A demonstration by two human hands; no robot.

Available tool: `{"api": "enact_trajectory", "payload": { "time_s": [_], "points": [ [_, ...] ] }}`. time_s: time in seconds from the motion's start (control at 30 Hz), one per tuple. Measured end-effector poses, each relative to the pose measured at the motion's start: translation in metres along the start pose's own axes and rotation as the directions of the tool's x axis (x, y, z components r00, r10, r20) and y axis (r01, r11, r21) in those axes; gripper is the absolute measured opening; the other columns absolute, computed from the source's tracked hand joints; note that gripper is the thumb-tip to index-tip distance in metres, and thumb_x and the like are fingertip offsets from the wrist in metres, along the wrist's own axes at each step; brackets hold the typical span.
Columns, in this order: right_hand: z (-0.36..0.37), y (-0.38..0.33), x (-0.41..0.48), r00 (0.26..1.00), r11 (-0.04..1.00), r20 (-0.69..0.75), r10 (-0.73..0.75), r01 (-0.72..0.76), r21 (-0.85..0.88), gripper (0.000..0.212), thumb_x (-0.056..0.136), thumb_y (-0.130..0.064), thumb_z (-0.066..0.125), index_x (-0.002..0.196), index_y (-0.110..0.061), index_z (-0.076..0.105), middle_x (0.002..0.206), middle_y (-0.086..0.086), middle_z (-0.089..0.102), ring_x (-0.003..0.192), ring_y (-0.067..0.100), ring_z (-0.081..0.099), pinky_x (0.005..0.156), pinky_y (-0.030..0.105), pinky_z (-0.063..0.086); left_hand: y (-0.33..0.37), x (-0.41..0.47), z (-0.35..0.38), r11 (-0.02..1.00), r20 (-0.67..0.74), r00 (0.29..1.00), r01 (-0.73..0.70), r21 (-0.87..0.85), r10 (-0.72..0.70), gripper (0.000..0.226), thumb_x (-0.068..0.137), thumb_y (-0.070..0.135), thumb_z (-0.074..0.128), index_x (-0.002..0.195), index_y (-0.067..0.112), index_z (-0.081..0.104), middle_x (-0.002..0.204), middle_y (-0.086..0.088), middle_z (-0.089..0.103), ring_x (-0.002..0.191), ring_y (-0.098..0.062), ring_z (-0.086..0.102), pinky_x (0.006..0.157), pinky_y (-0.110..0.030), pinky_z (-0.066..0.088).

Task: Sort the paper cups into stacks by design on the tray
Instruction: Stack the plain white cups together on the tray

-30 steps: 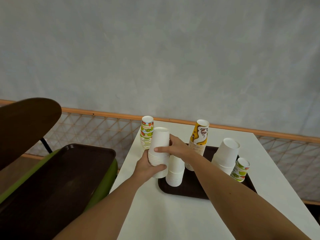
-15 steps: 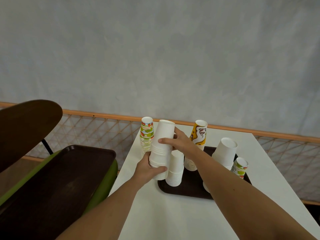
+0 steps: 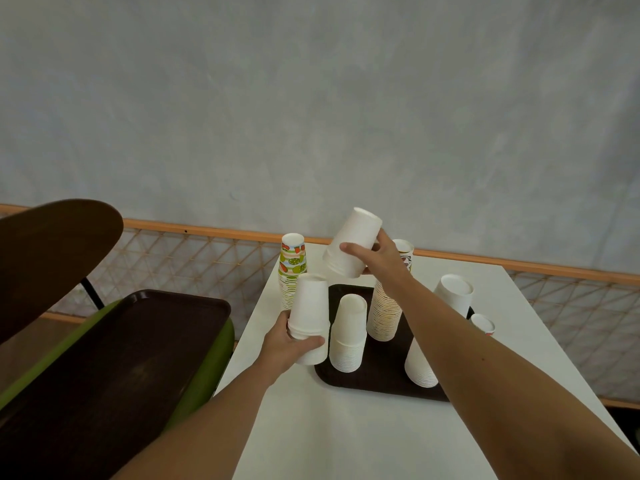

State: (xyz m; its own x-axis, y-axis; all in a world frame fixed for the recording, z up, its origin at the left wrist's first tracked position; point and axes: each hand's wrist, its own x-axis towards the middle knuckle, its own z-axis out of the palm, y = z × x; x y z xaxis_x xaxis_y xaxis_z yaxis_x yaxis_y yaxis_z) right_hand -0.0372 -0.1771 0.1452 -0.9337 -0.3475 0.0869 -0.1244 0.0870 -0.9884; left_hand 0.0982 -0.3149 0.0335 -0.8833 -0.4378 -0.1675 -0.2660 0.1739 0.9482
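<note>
Sort est. half done: tray (image 3: 377,389) holds white stacks (image 3: 348,341), brown-print stack (image 3: 384,317); L hand (image 3: 291,344) grips short white stack (image 3: 309,317), R hand (image 3: 379,261) grips tilted white cups (image 3: 351,244); fruit-print stack (image 3: 292,268) off-tray.

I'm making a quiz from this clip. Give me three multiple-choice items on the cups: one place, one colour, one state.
1. The fruit-print stack stands: A) on the table, left of the tray; B) on the tray; C) on the chair.
2. The tray is: A) white; B) green; C) dark brown.
3. The white cups in the right hand are: A) upright on the tray; B) tilted, in the air; C) crushed.
Key: 1A, it rises beside the tray's left edge; 2C, its bare rim shows; 3B, gripped clear above the tray.
</note>
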Motion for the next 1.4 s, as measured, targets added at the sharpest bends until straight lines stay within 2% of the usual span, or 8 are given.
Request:
{"api": "enact_trajectory", "payload": {
  "time_s": [0.3,0.43,0.6,0.77,1.07,1.27,1.33,1.4],
  "points": [
    [-0.003,0.041,-0.010,0.998,0.953,-0.026,0.059,-0.064,-0.295,0.072,0.074,-0.030,0.077,0.133,-0.016,0.038,0.122,0.005,0.053,0.105,0.020,0.052,0.083,0.033,0.048,-0.004,0.005,-0.002,1.000,-0.018,1.000,0.021,-0.014,-0.021,0.071,0.069,0.024,0.081,0.128,0.022,0.042,0.116,0.003,0.054,0.109,-0.019,0.051,0.089,-0.032,0.045],
    [-0.001,0.057,-0.013,0.995,0.910,0.002,0.102,-0.092,-0.403,0.075,0.075,-0.031,0.077,0.135,-0.014,0.035,0.129,0.008,0.051,0.116,0.025,0.051,0.091,0.037,0.048,-0.004,0.007,-0.002,0.999,-0.021,0.999,0.026,-0.020,-0.026,0.071,0.069,0.025,0.081,0.128,0.024,0.041,0.116,0.003,0.054,0.111,-0.020,0.051,0.089,-0.032,0.045],
    [0.000,0.069,-0.020,0.988,0.921,0.025,0.155,-0.136,-0.364,0.070,0.078,-0.025,0.075,0.134,-0.016,0.035,0.133,0.008,0.046,0.118,0.024,0.046,0.086,0.030,0.042,-0.003,0.008,-0.004,0.999,-0.024,1.000,0.015,-0.034,-0.016,0.071,0.069,0.024,0.081,0.128,0.023,0.042,0.119,0.001,0.055,0.112,-0.021,0.051,0.091,-0.033,0.045],
    [0.000,0.057,-0.016,0.985,0.914,0.088,0.147,-0.101,-0.394,0.072,0.078,-0.037,0.073,0.136,-0.021,0.034,0.131,0.012,0.051,0.121,0.026,0.049,0.085,0.030,0.044,0.002,0.011,-0.003,0.998,-0.028,1.000,-0.001,-0.058,-0.001,0.069,0.069,0.023,0.081,0.126,0.021,0.043,0.121,-0.001,0.056,0.112,-0.022,0.053,0.090,-0.034,0.047],
    [0.015,0.018,-0.015,0.992,0.940,0.091,-0.089,0.114,-0.323,0.056,0.082,-0.042,0.067,0.128,-0.019,0.046,0.118,0.003,0.056,0.110,0.014,0.051,0.086,0.025,0.039,0.024,0.016,0.007,0.993,-0.047,0.998,-0.046,-0.109,0.041,0.070,0.071,0.025,0.080,0.130,0.021,0.042,0.120,0.000,0.056,0.112,-0.022,0.053,0.094,-0.037,0.048],
    [0.023,0.005,-0.015,0.958,0.917,0.284,0.048,0.071,-0.393,0.075,0.076,-0.043,0.073,0.137,-0.022,0.036,0.119,0.001,0.053,0.106,0.015,0.051,0.085,0.025,0.043,0.038,0.019,0.011,0.983,-0.056,0.994,-0.105,-0.151,0.097,0.062,0.072,0.025,0.079,0.123,0.026,0.045,0.117,0.001,0.060,0.107,-0.018,0.057,0.085,-0.032,0.049],
    [0.025,0.006,-0.016,0.943,0.921,0.319,0.091,0.043,-0.388,0.073,0.075,-0.041,0.075,0.136,-0.022,0.037,0.115,-0.003,0.054,0.103,0.014,0.053,0.080,0.023,0.045,0.042,0.018,0.012,0.981,-0.049,0.992,-0.125,-0.146,0.119,0.064,0.073,0.025,0.078,0.127,0.025,0.044,0.117,0.001,0.059,0.107,-0.018,0.056,0.084,-0.030,0.048],
    [0.027,0.010,-0.016,0.940,0.933,0.323,0.112,0.013,-0.360,0.071,0.073,-0.041,0.076,0.132,-0.022,0.042,0.121,-0.003,0.057,0.105,0.014,0.055,0.086,0.029,0.049,0.045,0.017,0.012,0.981,-0.039,0.990,-0.138,-0.137,0.134,0.068,0.073,0.024,0.078,0.130,0.026,0.042,0.118,0.003,0.059,0.109,-0.018,0.056,0.085,-0.029,0.048]
  ]
}}
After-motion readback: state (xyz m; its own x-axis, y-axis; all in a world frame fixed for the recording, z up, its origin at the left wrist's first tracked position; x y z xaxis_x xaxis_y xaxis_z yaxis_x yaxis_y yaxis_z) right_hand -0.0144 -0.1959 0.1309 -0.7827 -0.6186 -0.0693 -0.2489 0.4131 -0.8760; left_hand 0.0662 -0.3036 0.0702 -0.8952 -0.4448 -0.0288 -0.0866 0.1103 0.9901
